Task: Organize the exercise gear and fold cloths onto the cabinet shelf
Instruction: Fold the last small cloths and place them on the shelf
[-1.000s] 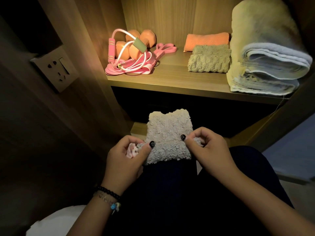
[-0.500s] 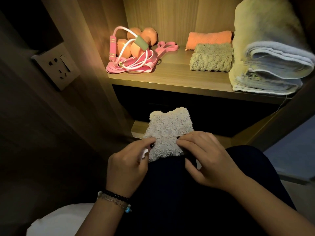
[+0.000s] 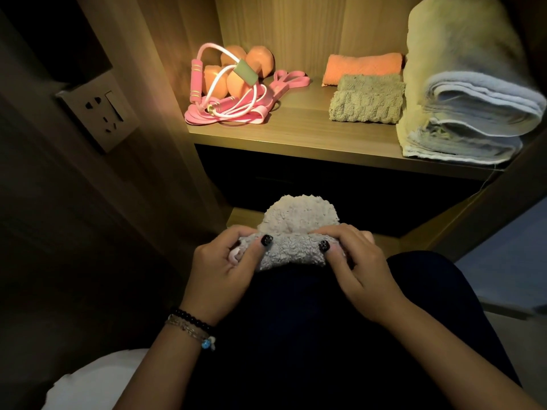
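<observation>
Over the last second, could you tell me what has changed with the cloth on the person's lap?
Both hands, left hand and right hand, have rolled the near edge of the fluffy grey cloth over into a fold, so it now looks shorter; both kept their pinch throughout. The shelf items stayed put.

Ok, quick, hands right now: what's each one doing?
Left hand: closed, pinching the left end of the cloth.
Right hand: closed, pinching the cloth's right end.
</observation>
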Action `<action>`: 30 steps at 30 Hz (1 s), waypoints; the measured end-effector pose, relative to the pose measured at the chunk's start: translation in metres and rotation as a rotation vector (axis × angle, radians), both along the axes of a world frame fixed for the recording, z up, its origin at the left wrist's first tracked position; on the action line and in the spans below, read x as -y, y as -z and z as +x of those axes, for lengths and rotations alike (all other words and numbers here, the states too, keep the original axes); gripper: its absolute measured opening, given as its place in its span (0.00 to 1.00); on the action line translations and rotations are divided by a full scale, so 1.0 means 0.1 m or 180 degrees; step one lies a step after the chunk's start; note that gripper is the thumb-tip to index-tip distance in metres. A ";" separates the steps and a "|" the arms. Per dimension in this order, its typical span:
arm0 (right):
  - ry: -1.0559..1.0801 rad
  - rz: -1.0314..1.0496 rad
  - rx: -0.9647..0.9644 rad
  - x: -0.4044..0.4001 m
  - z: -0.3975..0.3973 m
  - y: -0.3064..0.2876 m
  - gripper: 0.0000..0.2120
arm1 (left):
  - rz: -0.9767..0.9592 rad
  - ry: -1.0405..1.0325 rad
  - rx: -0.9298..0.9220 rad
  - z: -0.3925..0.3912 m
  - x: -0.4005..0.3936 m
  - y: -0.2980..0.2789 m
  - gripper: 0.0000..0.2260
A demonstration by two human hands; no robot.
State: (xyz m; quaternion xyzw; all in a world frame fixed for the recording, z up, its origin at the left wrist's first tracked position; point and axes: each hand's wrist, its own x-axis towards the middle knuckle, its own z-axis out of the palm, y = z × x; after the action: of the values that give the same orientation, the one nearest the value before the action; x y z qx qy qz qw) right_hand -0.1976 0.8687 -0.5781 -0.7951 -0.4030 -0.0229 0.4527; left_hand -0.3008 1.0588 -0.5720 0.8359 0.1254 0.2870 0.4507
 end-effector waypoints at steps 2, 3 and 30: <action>0.0161 0.0270 -0.0301 0.01 -0.04 0.00 0.06 | -0.0054 0.0033 -0.0034 0.01 0.02 0.01 0.13; 0.0255 0.0354 -0.0373 0.01 -0.05 0.00 0.05 | -0.0101 -0.0004 -0.0111 0.03 0.02 0.02 0.13; 0.0015 -0.0479 0.0630 -0.06 0.04 -0.03 0.20 | 0.0537 0.0293 -0.0344 -0.06 -0.03 0.04 0.19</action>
State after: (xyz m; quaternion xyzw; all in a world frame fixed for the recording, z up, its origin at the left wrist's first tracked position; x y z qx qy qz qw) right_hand -0.1940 0.8748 -0.5754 -0.8216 -0.4444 -0.0720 0.3497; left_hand -0.3063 1.0616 -0.5764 0.8900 0.0864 0.2301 0.3840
